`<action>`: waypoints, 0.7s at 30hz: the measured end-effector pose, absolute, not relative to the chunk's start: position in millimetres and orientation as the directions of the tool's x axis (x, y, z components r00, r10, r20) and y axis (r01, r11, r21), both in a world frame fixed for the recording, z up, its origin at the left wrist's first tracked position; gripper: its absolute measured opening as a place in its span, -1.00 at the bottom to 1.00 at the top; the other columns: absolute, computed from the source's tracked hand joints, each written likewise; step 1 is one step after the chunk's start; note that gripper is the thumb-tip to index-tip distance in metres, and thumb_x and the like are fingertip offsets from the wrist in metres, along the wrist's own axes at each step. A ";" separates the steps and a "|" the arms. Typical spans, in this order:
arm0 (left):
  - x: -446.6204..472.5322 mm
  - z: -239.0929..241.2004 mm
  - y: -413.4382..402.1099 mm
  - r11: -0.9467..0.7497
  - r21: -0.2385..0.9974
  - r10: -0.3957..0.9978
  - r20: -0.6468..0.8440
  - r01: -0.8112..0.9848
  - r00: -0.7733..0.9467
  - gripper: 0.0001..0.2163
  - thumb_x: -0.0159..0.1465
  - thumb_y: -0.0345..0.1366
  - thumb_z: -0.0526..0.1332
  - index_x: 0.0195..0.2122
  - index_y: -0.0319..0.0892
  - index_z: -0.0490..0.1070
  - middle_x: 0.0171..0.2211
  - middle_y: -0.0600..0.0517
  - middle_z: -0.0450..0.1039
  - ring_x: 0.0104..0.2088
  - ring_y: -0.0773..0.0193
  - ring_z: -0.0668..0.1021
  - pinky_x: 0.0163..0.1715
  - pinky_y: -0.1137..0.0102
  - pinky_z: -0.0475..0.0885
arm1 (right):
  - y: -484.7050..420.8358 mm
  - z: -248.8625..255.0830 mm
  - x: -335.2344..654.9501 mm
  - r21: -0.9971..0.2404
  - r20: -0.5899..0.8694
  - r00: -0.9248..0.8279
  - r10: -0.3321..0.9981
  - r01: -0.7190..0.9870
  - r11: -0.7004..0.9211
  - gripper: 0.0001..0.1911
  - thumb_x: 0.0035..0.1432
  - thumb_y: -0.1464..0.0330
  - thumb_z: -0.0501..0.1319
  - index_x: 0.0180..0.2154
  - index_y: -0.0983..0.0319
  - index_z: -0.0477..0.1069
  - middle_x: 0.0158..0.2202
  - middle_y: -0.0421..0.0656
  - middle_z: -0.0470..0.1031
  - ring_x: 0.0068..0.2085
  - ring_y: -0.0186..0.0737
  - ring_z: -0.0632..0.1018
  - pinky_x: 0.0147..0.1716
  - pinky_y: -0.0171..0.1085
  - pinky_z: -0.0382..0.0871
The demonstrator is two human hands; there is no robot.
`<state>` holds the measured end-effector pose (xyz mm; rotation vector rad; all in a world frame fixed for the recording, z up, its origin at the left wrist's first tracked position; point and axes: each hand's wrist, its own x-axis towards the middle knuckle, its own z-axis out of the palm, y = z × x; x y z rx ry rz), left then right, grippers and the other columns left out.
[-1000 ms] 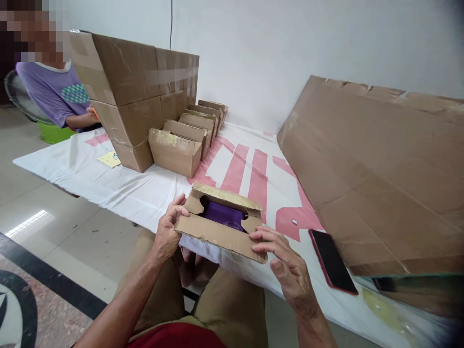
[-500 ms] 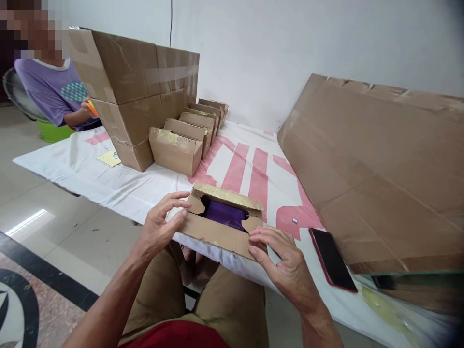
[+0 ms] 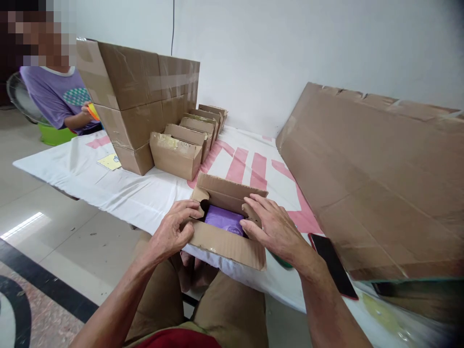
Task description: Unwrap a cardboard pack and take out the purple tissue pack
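Note:
A small cardboard box (image 3: 227, 245) sits at the table's near edge, its long front and back flaps raised. Inside lies a purple packet (image 3: 224, 218), its lower part hidden by the box walls. At the box's left end my left hand (image 3: 176, 226) is closed on the flap, fingers bent over it and thumb by the front flap. My right hand (image 3: 272, 227) grips the right end, its fingers at the back flap and its thumb reaching over the opening beside the short side flap.
Several open cardboard boxes (image 3: 176, 154) stand in a row beside a stacked wall of taped cartons (image 3: 136, 77). A phone (image 3: 333, 266) lies right of my right hand. A large cardboard sheet (image 3: 377, 183) leans at the right. Across the table, a person (image 3: 58, 96) holds something orange-yellow.
The box's long flaps have swung up and apart, showing more of the purple packet. My right hand has moved up to the back flap; my left hand has shifted slightly right.

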<state>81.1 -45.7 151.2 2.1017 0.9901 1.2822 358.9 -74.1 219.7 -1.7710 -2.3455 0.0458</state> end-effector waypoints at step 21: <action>87.0 137.1 -49.9 -0.661 0.637 0.746 0.611 0.396 0.264 -0.63 0.12 -0.55 0.07 -0.19 -0.11 0.58 0.03 -0.09 0.58 0.20 0.02 0.49 0.21 0.04 0.44 | -77.2 244.8 381.8 0.074 0.308 -0.352 0.884 0.935 0.347 -0.70 0.36 0.20 0.11 -0.32 0.16 0.53 0.10 -0.01 0.55 0.08 0.10 0.50 -0.04 0.01 0.31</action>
